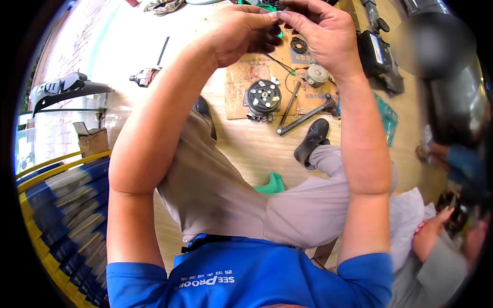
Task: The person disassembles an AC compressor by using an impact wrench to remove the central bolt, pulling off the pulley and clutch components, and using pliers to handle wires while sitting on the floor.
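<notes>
Landmark: round black compressor unit (262, 99), lying on a sheet of cardboard (241, 77) on the wooden floor (246, 149).

- Left hand (237, 32): raised above the compressor unit in view, fingers curled, tips pinched onto a small dark part (275, 30).
- Right hand (322, 32): raised just right of the left hand, fingers bent, tips meeting the same small dark part; the two hands touch at the fingertips.
- Small dark part: held between both hands, mostly hidden by fingers; its kind cannot be told.
- Hammer (308, 114): on the floor just right of the compressor unit.
- Black disc (298, 45) and grey round part (317, 75): on the cardboard, up and right of the compressor unit.
- Black shoe (311, 141): below and right of the compressor unit.
- Green object (272, 184): well below it.
</notes>
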{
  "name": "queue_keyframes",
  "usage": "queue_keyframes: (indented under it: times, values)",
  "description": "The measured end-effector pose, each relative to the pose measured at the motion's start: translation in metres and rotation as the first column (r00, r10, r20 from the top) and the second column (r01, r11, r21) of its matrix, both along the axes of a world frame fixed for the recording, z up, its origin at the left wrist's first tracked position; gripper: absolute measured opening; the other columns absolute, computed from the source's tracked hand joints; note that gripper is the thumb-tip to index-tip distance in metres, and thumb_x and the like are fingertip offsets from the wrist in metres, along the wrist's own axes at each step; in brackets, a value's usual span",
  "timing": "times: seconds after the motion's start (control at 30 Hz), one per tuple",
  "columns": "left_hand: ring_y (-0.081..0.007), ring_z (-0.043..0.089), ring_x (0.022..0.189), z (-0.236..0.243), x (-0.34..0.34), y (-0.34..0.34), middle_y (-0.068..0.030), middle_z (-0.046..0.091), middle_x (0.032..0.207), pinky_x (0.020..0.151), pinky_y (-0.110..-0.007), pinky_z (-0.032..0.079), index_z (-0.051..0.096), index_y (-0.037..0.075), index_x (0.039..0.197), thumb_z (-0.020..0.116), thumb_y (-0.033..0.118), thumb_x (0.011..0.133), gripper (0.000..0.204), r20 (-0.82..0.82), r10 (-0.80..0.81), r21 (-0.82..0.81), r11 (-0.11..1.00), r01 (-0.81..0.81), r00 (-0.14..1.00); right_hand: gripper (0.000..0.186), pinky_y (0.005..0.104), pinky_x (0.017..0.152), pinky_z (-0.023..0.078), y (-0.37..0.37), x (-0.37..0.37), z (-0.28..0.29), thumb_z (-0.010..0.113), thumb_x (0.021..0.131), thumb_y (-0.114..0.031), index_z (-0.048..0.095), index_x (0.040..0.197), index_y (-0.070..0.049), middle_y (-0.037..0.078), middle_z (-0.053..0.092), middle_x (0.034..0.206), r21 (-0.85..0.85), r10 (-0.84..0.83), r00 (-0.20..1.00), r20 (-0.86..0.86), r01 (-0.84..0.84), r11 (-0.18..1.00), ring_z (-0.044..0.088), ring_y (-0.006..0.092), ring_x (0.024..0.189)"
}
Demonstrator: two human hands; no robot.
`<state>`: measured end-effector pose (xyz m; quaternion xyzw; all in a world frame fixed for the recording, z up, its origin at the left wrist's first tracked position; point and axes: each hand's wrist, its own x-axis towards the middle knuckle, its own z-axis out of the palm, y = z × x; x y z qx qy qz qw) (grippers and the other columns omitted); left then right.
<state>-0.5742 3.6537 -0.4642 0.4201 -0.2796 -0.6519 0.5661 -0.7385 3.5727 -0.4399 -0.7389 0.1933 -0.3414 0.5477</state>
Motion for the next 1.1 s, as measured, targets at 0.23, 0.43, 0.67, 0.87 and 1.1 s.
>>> queue_keyframes:
  times: [0.23,0.43,0.67,0.87,1.1]
  values:
    - [-0.0191,0.064,0.081,0.002,-0.007,-0.043,-0.006,0.064,0.09,0.072,-0.035,0.054,0.059,0.005,0.105,0.047,0.02,0.1,0.02,-0.074,-0.007,-0.065,0.998,0.002,0.997,0.026,0.0201,0.067,0.049,-0.025,-0.001,-0.018,0.066,0.086,0.001,0.064,0.112,0.001,0.001,0.065,0.089,0.105,-0.058,0.995,0.081,0.049,0.993,0.058,0.0064,0.076]
    - [-0.021,0.066,0.076,-0.022,0.006,-0.056,-0.0088,0.066,0.088,0.072,-0.036,0.055,0.061,0.004,0.101,0.048,0.022,0.099,0.022,0.129,-0.003,0.124,0.992,-0.014,0.992,0.026,0.0206,0.069,0.049,-0.044,0.014,-0.053,0.065,0.087,0.001,0.064,0.113,0.001,0.001,0.065,0.094,-0.058,-0.006,1.0,0.019,0.007,0.998,0.059,0.0079,0.08]
    - [-0.037,0.066,0.083,-0.011,0.005,-0.053,-0.0244,0.067,0.083,0.077,-0.044,0.051,0.069,-0.003,0.089,0.06,0.027,0.087,0.032,0.983,-0.033,0.045,0.997,-0.061,0.182,0.033,0.0332,0.071,0.054,-0.118,-0.055,-0.269,0.065,0.087,-0.026,0.068,0.11,-0.004,0.012,0.071,0.087,-0.108,-0.246,0.663,-0.707,0.243,0.964,0.068,0.0193,0.075]
    - [-0.0334,0.066,0.078,-0.032,0.012,-0.042,-0.0201,0.068,0.084,0.073,-0.039,0.051,0.066,-0.004,0.105,0.063,0.027,0.088,0.035,0.991,-0.037,0.05,0.994,0.099,-0.132,0.03,0.0426,0.082,0.051,-0.08,-0.17,-0.441,0.064,0.08,-0.019,0.069,0.105,-0.005,0.021,0.068,0.093,-0.311,-0.391,0.304,-0.868,0.282,0.908,0.065,0.0371,0.09]
    - [-0.0416,0.063,0.086,-0.037,0.018,-0.052,-0.0267,0.065,0.088,0.08,-0.045,0.049,0.065,-0.004,0.108,0.062,0.028,0.087,0.038,0.975,-0.181,0.195,0.975,0.11,-0.131,0.02,0.0469,0.079,0.051,-0.077,-0.136,-0.455,0.061,0.085,-0.019,0.068,0.092,-0.002,0.023,0.067,0.091,-0.348,-0.44,0.215,-0.872,0.36,0.866,0.064,0.0411,0.086]
